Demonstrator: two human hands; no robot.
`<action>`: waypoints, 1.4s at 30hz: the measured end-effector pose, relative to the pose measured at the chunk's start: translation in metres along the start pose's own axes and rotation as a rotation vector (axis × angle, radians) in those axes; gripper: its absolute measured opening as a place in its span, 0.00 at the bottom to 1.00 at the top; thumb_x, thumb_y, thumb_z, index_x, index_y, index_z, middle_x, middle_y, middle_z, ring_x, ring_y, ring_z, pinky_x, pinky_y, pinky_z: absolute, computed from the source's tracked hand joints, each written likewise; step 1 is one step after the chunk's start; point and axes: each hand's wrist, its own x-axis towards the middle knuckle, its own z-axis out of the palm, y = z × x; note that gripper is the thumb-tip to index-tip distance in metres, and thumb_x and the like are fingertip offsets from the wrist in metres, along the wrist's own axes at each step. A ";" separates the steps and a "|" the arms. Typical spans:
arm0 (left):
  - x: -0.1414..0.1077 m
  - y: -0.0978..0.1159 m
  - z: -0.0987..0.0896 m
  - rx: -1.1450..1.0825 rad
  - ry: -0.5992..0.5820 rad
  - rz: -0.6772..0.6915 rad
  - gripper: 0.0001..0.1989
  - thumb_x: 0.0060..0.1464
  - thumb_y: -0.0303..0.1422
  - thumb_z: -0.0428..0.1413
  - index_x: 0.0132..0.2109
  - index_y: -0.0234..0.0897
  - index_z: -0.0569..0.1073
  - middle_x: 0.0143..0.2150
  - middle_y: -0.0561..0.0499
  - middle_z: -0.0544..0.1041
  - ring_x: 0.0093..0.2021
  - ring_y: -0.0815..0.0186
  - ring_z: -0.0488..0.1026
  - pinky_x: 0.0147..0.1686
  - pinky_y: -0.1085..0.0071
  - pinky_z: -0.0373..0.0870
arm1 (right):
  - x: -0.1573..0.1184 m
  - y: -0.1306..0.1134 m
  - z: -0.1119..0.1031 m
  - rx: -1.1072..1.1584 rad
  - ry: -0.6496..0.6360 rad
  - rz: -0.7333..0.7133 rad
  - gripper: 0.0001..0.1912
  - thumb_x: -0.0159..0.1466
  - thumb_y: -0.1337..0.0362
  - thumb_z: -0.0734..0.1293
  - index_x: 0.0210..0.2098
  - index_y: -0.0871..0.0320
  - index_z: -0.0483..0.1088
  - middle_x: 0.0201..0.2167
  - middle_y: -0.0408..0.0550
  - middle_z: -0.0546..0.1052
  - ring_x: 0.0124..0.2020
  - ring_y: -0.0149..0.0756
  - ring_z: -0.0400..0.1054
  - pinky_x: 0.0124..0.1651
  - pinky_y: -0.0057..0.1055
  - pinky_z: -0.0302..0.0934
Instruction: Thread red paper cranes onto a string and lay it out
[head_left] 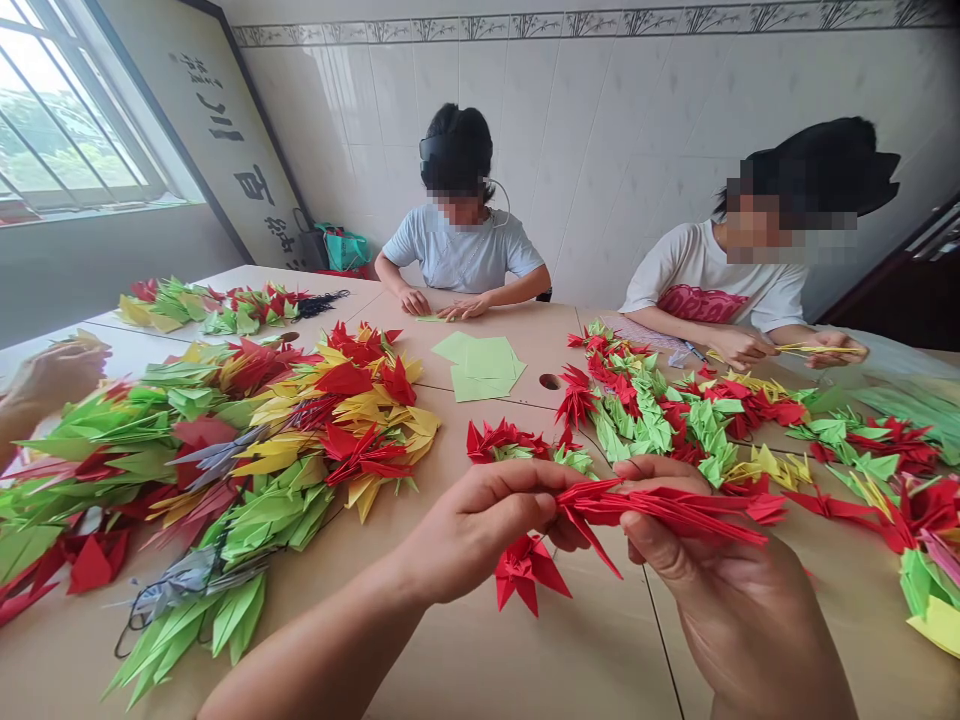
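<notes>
A red paper bundle (675, 505) of long, pointed folds is held up over the near part of the table (450, 660), between the person's two hands. The left hand (487, 520) pinches its left end between thumb and bent fingers, while the right hand (727, 590) is curled around its other part, thumb in front and fingers behind. One pointed fold hangs down between the hands. Just below, a red paper star (527, 570) lies on the table.

Behind the hands, red and green strands (652, 420) of folded paper run toward the right. To the left spreads a large pile (292, 440) of green, yellow, red and grey-blue folded pieces, and a co-worker's hand (60, 375) shows beside it at the left edge. Light green sheets (487, 368) lie overlapping in the middle, near a round hole (550, 381) in the table.

Across the table, a co-worker in a pale blue shirt (465, 250) has both hands at a green piece (433, 318). Farther right, another in a white shirt (690, 265) holds yellow strips (817, 349). A tiled wall (585, 130) stands behind them.
</notes>
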 end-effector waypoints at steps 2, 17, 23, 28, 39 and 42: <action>-0.001 0.001 0.001 0.009 -0.031 -0.012 0.14 0.55 0.34 0.58 0.48 0.36 0.75 0.37 0.47 0.77 0.35 0.68 0.73 0.36 0.73 0.70 | 0.000 -0.003 0.002 0.011 0.006 0.010 0.07 0.57 0.56 0.70 0.32 0.52 0.75 0.39 0.48 0.74 0.37 0.40 0.71 0.35 0.31 0.69; -0.003 0.009 0.009 0.564 0.026 0.061 0.15 0.55 0.40 0.56 0.42 0.32 0.76 0.31 0.49 0.74 0.31 0.69 0.67 0.30 0.75 0.64 | -0.004 -0.018 0.007 0.040 -0.012 0.229 0.15 0.51 0.51 0.73 0.33 0.53 0.74 0.30 0.45 0.77 0.31 0.38 0.73 0.31 0.27 0.69; -0.001 0.009 0.010 0.636 0.079 0.157 0.15 0.57 0.40 0.54 0.34 0.30 0.75 0.26 0.50 0.72 0.27 0.71 0.64 0.28 0.75 0.62 | -0.003 -0.011 0.003 -0.067 -0.132 0.003 0.12 0.62 0.53 0.64 0.39 0.52 0.73 0.23 0.43 0.74 0.23 0.33 0.69 0.27 0.24 0.67; -0.002 0.007 0.010 0.614 0.107 0.180 0.15 0.56 0.39 0.55 0.35 0.29 0.75 0.27 0.48 0.73 0.29 0.69 0.67 0.30 0.74 0.63 | -0.002 -0.008 0.001 -0.045 -0.164 -0.010 0.13 0.62 0.52 0.64 0.40 0.51 0.74 0.27 0.44 0.74 0.23 0.31 0.66 0.26 0.24 0.65; -0.001 0.007 0.008 0.598 0.042 0.086 0.14 0.54 0.40 0.58 0.41 0.34 0.71 0.36 0.50 0.74 0.36 0.68 0.69 0.37 0.74 0.65 | -0.003 -0.009 0.008 0.075 0.009 0.194 0.14 0.58 0.52 0.68 0.28 0.56 0.74 0.20 0.45 0.71 0.24 0.36 0.67 0.26 0.29 0.65; -0.002 0.009 0.003 0.679 0.010 0.092 0.26 0.46 0.42 0.63 0.51 0.38 0.68 0.47 0.46 0.73 0.47 0.60 0.69 0.45 0.68 0.67 | -0.001 0.002 0.001 0.170 0.066 0.174 0.13 0.58 0.53 0.69 0.30 0.56 0.75 0.23 0.46 0.75 0.25 0.36 0.68 0.26 0.30 0.66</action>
